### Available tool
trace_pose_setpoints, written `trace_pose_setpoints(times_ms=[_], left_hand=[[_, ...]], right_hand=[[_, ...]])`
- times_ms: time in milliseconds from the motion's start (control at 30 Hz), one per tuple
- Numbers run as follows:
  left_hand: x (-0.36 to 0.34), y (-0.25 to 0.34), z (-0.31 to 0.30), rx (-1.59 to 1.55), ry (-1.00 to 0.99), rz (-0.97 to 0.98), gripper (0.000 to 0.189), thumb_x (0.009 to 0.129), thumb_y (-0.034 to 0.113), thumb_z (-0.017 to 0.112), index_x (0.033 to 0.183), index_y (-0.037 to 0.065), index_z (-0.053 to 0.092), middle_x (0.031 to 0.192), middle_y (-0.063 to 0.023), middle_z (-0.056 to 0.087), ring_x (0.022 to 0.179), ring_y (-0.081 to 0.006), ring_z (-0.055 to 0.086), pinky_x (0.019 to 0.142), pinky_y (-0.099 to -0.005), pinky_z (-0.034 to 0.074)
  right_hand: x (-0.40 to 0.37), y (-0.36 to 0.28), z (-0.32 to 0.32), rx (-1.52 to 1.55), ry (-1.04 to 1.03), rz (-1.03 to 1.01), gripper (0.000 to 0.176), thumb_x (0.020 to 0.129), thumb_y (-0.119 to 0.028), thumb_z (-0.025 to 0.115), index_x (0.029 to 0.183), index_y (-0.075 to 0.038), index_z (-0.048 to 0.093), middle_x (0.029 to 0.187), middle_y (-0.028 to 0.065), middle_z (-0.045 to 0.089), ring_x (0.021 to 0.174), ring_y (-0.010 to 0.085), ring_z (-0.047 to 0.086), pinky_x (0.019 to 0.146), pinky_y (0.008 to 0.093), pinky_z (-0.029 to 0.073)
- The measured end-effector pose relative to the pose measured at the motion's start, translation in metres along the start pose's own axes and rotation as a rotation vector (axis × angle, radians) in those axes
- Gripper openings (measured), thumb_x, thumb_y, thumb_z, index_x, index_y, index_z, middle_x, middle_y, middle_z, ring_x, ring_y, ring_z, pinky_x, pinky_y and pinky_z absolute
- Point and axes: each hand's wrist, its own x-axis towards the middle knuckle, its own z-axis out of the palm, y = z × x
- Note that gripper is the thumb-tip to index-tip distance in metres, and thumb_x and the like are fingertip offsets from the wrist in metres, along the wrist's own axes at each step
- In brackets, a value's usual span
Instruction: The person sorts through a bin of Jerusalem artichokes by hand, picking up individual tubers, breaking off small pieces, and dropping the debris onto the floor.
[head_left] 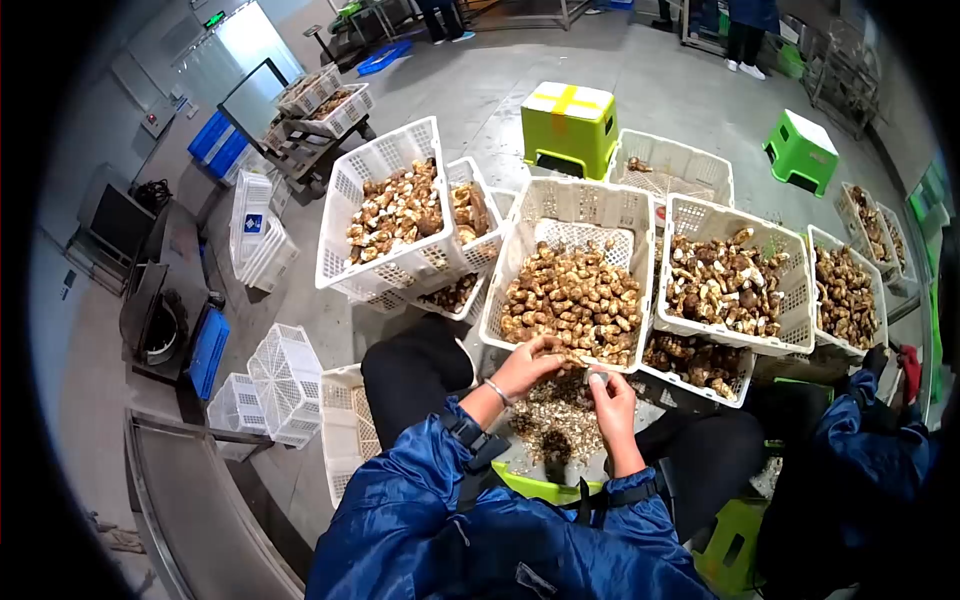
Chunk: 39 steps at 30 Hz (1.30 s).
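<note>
My left hand [530, 368], with a bracelet at its wrist, is closed in a pinch on a small brown mushroom at the crate's near rim. Just to the right, my right hand [614, 402] has its fingers curled towards it; a small grey piece [599, 378] shows at the thumb tip, and I cannot tell what the fingers hold. Directly beyond both hands stands a white plastic crate [585, 200] with many brown mushrooms [570, 300] in it. Below them, pale and dark trimmings [555, 425] lie in a heap between my knees, above a green rim [545, 488].
White crates of mushrooms stand at left [390, 215] and right [740, 285], some stacked. Beyond are a yellow-green stool [570, 125] and a green stool [800, 150]. A co-worker's blue sleeve [870, 440] is close on my right. Upturned crates [285, 385] stand at left.
</note>
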Motion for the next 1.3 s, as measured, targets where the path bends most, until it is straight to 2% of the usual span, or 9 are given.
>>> trace_pose_setpoints(times_ms=[267,400,667,800,900,1033,1100,1200,1300], left_hand=[[-0.059,-0.015,0.036,0.474,0.26,0.198,0.029,0.085,0.009,0.07,0.111,0.001,0.059,0.107,-0.0055,0.065,0.091,-0.0086,0.061,0.077,-0.0253,0.05],[-0.072,-0.007,0.051,0.842,0.354,0.614,0.025,0.083,0.01,0.071,0.105,0.001,0.063,0.091,-0.0036,0.067,0.078,-0.0047,0.057,0.068,-0.0241,0.049],[-0.061,-0.036,0.033,0.34,0.278,0.205,0.03,0.087,0.016,0.072,0.108,-0.002,0.059,0.088,-0.0031,0.065,0.076,-0.0066,0.058,0.066,-0.023,0.048],[-0.072,-0.022,0.044,0.345,0.228,0.217,0.029,0.088,0.018,0.072,0.105,-0.003,0.061,0.092,-0.0046,0.067,0.081,-0.0085,0.062,0.07,-0.0239,0.051],[-0.066,-0.029,0.039,0.206,0.245,0.12,0.023,0.09,0.015,0.069,0.105,-0.001,0.062,0.094,-0.0052,0.067,0.081,-0.0094,0.062,0.07,-0.0247,0.051],[-0.065,-0.03,0.04,-0.093,0.2,0.081,0.024,0.093,0.017,0.065,0.106,-0.003,0.062,0.096,-0.0066,0.067,0.085,-0.0129,0.064,0.073,-0.026,0.054],[-0.065,-0.03,0.039,-0.126,0.203,0.045,0.025,0.094,0.018,0.064,0.109,-0.002,0.06,0.099,-0.0067,0.066,0.084,-0.0137,0.065,0.071,-0.0263,0.054],[-0.065,-0.027,0.04,-0.147,0.229,-0.023,0.028,0.097,0.019,0.06,0.118,0.002,0.056,0.104,-0.0067,0.065,0.085,-0.0143,0.066,0.068,-0.0254,0.055],[-0.061,-0.031,0.032,-0.183,0.185,-0.05,0.029,0.098,0.02,0.056,0.122,0.002,0.055,0.106,-0.0065,0.065,0.085,-0.0148,0.066,0.068,-0.0256,0.055]], right_hand=[[-0.009,0.005,-0.005,-0.037,-0.071,-0.015,0.015,0.094,-0.016,0.062,0.097,-0.002,0.067,0.081,-0.0041,0.062,0.066,0.003,0.047,0.058,0.0215,0.038],[-0.014,0.008,-0.008,-0.176,-0.108,-0.223,0.015,0.093,-0.014,0.062,0.1,-0.001,0.067,0.083,-0.0027,0.064,0.065,0.003,0.046,0.057,0.0209,0.037],[-0.024,-0.018,-0.008,0.096,-0.083,-0.065,0.015,0.094,-0.013,0.061,0.099,0.0,0.066,0.089,0.0013,0.067,0.078,0.0073,0.059,0.07,0.0218,0.046],[-0.025,-0.012,-0.006,-0.231,-0.086,-0.356,0.017,0.094,-0.015,0.061,0.092,0.002,0.063,0.086,-0.003,0.062,0.073,0.0034,0.049,0.063,0.0204,0.04],[-0.022,-0.01,-0.015,-0.197,-0.068,-0.13,0.016,0.093,-0.014,0.062,0.095,0.001,0.065,0.083,-0.0039,0.059,0.07,0.0034,0.044,0.06,0.0212,0.038],[-0.026,-0.023,-0.006,-0.119,-0.079,-0.129,0.015,0.092,-0.012,0.063,0.092,0.002,0.063,0.082,-0.0016,0.06,0.069,0.0046,0.047,0.059,0.0231,0.039],[-0.029,-0.027,-0.001,-0.297,-0.101,-0.341,0.01,0.09,-0.008,0.065,0.092,0.002,0.065,0.095,-0.0015,0.061,0.066,0.0018,0.043,0.056,0.0204,0.036],[-0.028,-0.025,-0.002,-0.195,-0.036,-0.135,0.013,0.092,-0.012,0.063,0.095,0.001,0.066,0.079,-0.0008,0.061,0.063,0.0045,0.047,0.057,0.0233,0.041],[-0.024,-0.031,0.001,-0.047,-0.031,-0.176,0.013,0.092,-0.012,0.062,0.098,-0.001,0.067,0.077,-0.0044,0.06,0.066,0.0028,0.047,0.057,0.0214,0.039]])
